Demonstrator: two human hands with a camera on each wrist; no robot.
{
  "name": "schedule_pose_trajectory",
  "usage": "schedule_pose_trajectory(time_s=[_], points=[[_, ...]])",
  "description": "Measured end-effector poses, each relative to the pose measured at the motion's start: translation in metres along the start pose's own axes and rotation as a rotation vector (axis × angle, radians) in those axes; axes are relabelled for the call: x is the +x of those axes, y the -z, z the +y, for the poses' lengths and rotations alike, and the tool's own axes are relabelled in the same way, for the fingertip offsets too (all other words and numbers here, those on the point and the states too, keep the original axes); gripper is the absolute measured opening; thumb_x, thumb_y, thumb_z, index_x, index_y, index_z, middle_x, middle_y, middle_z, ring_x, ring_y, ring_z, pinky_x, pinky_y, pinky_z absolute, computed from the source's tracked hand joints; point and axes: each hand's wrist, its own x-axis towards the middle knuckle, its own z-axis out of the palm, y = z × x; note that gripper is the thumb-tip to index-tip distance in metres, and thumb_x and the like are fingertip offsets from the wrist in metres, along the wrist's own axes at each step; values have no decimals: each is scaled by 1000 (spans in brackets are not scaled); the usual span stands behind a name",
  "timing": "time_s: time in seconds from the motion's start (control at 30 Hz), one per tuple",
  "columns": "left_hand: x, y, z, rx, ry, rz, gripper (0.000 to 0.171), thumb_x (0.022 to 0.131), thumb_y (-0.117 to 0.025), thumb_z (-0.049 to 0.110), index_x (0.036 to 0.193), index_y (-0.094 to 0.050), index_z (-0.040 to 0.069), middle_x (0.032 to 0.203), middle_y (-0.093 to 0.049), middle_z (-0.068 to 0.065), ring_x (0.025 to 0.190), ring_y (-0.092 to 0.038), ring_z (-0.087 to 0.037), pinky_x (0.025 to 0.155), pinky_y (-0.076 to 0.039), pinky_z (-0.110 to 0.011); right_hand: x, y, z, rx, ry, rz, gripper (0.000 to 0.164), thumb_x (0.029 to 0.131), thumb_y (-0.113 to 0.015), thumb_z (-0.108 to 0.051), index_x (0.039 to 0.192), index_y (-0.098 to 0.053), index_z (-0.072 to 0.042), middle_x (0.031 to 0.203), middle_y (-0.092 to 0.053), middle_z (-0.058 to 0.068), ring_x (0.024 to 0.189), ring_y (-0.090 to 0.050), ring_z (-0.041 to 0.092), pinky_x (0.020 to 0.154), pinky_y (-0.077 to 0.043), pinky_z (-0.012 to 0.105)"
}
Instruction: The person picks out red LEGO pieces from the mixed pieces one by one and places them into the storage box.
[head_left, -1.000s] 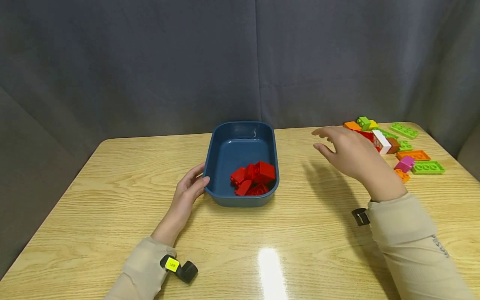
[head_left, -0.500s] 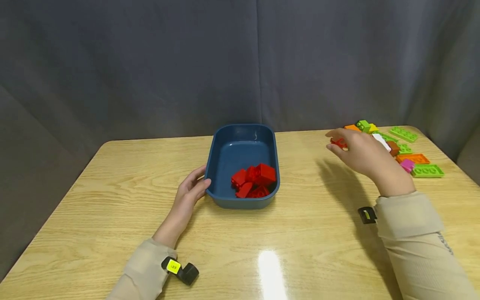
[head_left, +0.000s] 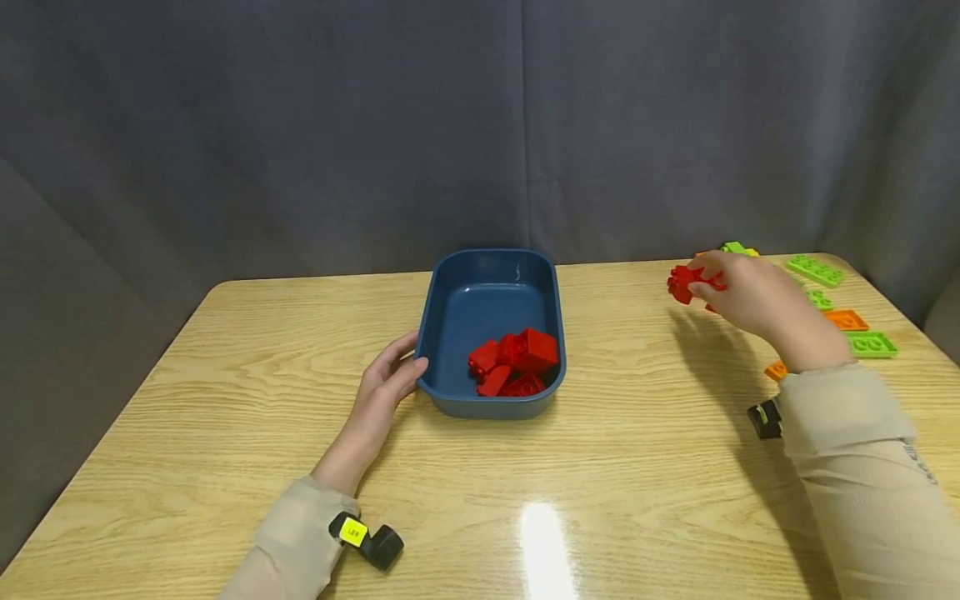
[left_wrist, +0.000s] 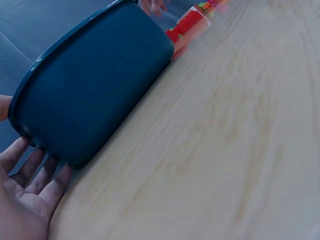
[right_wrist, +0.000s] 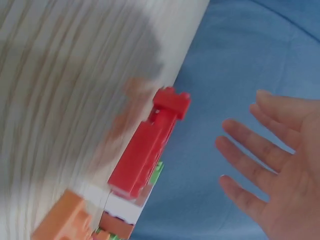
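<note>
A deep blue plastic box (head_left: 487, 407) stands mid-table with several red toy bricks (head_left: 531, 352) in its near end. My left hand (head_left: 377, 396) holds its near left corner. The thumb is on the rim, and the fingers lie against the outer wall in the left wrist view, where the box (left_wrist: 95, 80) hides its contents. Far right, my right hand (head_left: 757, 296) hovers by red building bricks (head_left: 681, 285) on the table. In the right wrist view its fingers (right_wrist: 257, 142) are extended and apart from the red bricks (right_wrist: 137, 160).
Behind and beyond the right hand lie more bricks: a flat green plate (head_left: 816, 270), an orange plate (head_left: 846, 320) and another green plate (head_left: 870, 344). White and orange bricks (right_wrist: 62, 215) show in the right wrist view. A dark curtain (head_left: 337, 142) hangs behind the table's far edge.
My right hand has moved to the right, uncovering the red bricks that it had hidden. My left hand keeps its hold on the box corner.
</note>
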Motion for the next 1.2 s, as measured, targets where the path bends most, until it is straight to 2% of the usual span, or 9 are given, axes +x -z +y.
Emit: schedule_pose_trajectory(time_s=[0.2,0.37,0.57,0.83,0.93,1.0,1.1,1.2], points=[[0,0,0,1,-10,-1,50,95,-48,22,143,-38,8,148,-40,-11,124,-44,-23,93,-42,-27,7,3,16,-70,-44,-79,43,89,-56,-22,125,-53,2,119,-59,32,99,-57,43,76,-49,58],[0,-3,1,-6,-14,1,50,95,-48,21,142,-39,9,147,-41,-10,123,-45,-21,94,-42,-28,10,6,29,-101,-63,-112,41,86,-58,-13,122,-54,6,115,-60,35,95,-56,43,78,-49,59],[2,-5,0,-6,-11,2,49,95,-48,21,141,-40,8,146,-42,-11,121,-47,-21,98,-41,-34,10,7,40,-146,-115,-180,41,84,-61,-14,120,-56,7,116,-59,36,93,-57,42,73,-50,59],[3,-3,-1,-3,-14,2,49,95,-47,20,142,-39,8,146,-41,-12,121,-46,-23,88,-45,-18,14,9,41,-229,-99,-235,41,82,-62,-13,118,-59,5,116,-59,35,84,-56,36,67,-52,53],[2,-2,0,-5,-21,-1,49,95,-47,20,142,-39,8,146,-41,-11,121,-45,-23,87,-45,-16,15,10,41,-241,-104,-256,38,81,-61,-12,116,-60,4,111,-61,31,82,-55,34,63,-51,51],[2,-2,0,-3,-24,-2,49,95,-47,21,142,-39,8,146,-41,-11,121,-45,-23,87,-45,-16,16,10,42,-246,-103,-265,32,81,-59,-11,110,-63,2,99,-62,25,77,-53,31,59,-49,46],[2,-1,0,1,-24,-3,49,95,-47,20,142,-39,8,146,-41,-12,121,-45,-23,89,-44,-19,18,9,46,-253,-102,-278,21,80,-58,-10,98,-65,-2,83,-58,16,71,-49,29,55,-43,42],[3,-1,0,2,-24,-5,49,96,-47,20,142,-39,7,146,-40,-12,122,-45,-24,91,-43,-23,19,7,48,-253,-117,-294,13,79,-57,-11,89,-64,-6,76,-53,11,68,-47,28,54,-40,40]])
